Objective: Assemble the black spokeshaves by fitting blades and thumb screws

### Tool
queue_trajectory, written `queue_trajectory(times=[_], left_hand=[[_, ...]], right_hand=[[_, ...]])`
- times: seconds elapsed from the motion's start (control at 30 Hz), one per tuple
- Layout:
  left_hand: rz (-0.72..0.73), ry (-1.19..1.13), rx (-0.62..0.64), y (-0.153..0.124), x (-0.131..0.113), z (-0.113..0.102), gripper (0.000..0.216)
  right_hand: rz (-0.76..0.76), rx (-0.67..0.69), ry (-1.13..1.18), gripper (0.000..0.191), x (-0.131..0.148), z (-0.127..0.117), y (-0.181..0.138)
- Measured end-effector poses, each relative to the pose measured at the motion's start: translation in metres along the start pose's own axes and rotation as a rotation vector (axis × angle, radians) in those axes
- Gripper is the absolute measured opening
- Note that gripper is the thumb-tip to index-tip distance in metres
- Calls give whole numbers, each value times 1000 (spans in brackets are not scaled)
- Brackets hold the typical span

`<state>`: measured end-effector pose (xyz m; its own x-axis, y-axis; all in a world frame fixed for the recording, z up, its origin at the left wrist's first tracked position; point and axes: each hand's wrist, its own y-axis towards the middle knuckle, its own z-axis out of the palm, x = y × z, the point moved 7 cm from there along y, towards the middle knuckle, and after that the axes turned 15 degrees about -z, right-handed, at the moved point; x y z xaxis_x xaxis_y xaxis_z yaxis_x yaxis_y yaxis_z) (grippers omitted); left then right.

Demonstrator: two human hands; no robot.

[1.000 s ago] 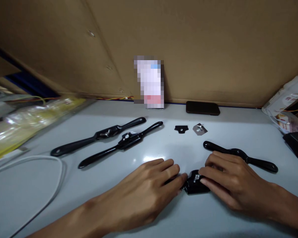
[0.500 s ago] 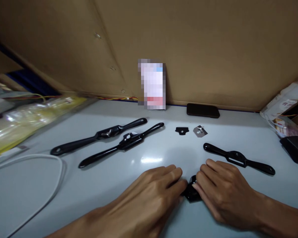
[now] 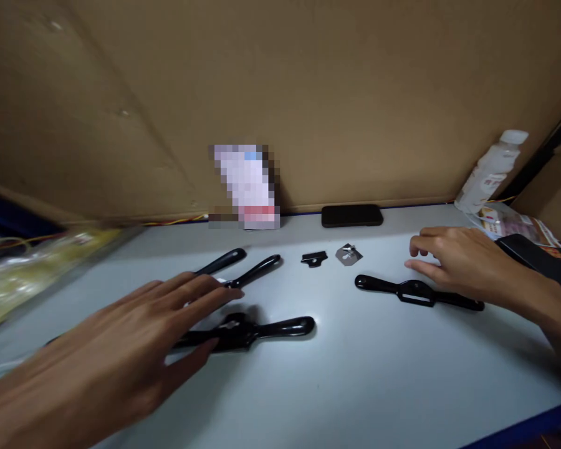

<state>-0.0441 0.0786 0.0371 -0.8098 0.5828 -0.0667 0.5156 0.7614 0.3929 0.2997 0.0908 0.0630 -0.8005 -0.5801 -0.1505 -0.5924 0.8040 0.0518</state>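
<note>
My left hand (image 3: 135,349) hovers at the lower left with fingers stretched out, blurred by motion, over an assembled black spokeshave (image 3: 257,330) lying on the grey table (image 3: 355,386). Behind my left hand lie two more black spokeshaves (image 3: 252,269), partly hidden. My right hand (image 3: 458,262) is at the right with fingers loosely curled and apart, holding nothing, just above a bare black spokeshave body (image 3: 416,293). A small black cap plate (image 3: 314,258) and a grey blade (image 3: 348,254) lie behind the middle.
A dark phone (image 3: 352,216) lies by the cardboard back wall (image 3: 308,93). A blurred-out card (image 3: 247,187) leans on that wall. A white bottle (image 3: 490,165), printed bags and a black box (image 3: 542,262) crowd the right. Yellow plastic bags (image 3: 37,268) sit left.
Both hands let go of the spokeshave they held at the front; it now lies left of centre. My left hand swung left, my right hand moved up and right. The view shifted right.
</note>
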Motion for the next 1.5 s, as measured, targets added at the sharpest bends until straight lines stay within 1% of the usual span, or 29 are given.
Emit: queue_trajectory(times=[0.03,0.07,0.13,0.17,0.23,0.27,0.37,0.43,0.47,0.5,0.53,0.57,0.6,0.63,0.67,0.73,0.77,0.83,0.9,0.97,1.07,1.13,1.23,1.3,1.37,1.43,1.5], left_hand=[[3,7,1,0,-2,2,37],[23,0,58,-1,-9,8,34],[89,-85,131,-5,-28,15,30],[113,-123,183,-6,-37,20,30],[142,-168,227,-7,-47,26,35],[144,-170,224,-6,-49,27,36],[139,-130,137,3,-43,23,34],[136,-71,76,11,-39,18,32],[126,-43,38,14,-39,14,31],[105,-26,6,16,-40,11,30],[79,-32,-20,18,-43,9,29],[63,-67,-37,19,-48,8,27],[59,-121,-28,18,-55,8,27],[71,-171,-9,17,-63,11,27],[95,-201,29,15,-72,15,28],[136,-229,92,10,-87,23,32],[147,-242,115,9,-91,27,34],[150,-282,142,7,-94,30,38],[154,-324,170,7,-93,31,43],[160,-350,180,8,-92,30,45],[147,-357,158,8,-91,27,44],[143,-352,148,8,-91,25,44],[169,-351,153,6,-94,24,48],[188,-351,140,4,-97,21,52],[201,-348,121,2,-99,20,56],[212,-339,112,1,-100,19,56],[216,-330,109,1,-101,20,55]], right_hand=[[-17,63,40,20,-2,4,-4],[-42,115,91,21,-1,8,-7],[-90,202,184,19,3,17,-13],[-106,233,216,16,6,20,-16],[-125,255,260,16,10,24,-18],[-133,255,282,17,13,25,-18],[-187,258,368,19,27,24,-14],[-242,237,445,17,42,23,-7],[-266,197,482,15,49,22,-3],[-285,132,512,12,56,21,2],[-293,40,526,13,61,19,8],[-294,-67,510,19,65,18,12],[-295,-158,475,25,67,18,15],[-298,-215,435,33,69,20,18],[-305,-237,402,40,71,25,20],[-323,-201,370,50,73,36,23],[-328,-175,365,51,74,40,24],[-321,-156,356,47,71,39,24],[-284,-195,359,37,65,30,23],[-230,-273,365,30,56,18,20],[-213,-340,364,28,42,12,18],[-264,-304,371,33,39,18,19],[-364,-206,373,36,42,31,22],[-383,-157,334,36,45,36,24],[-340,-125,258,33,43,36,24],[-255,-106,166,29,36,35,23],[-188,-142,114,29,30,31,22]])
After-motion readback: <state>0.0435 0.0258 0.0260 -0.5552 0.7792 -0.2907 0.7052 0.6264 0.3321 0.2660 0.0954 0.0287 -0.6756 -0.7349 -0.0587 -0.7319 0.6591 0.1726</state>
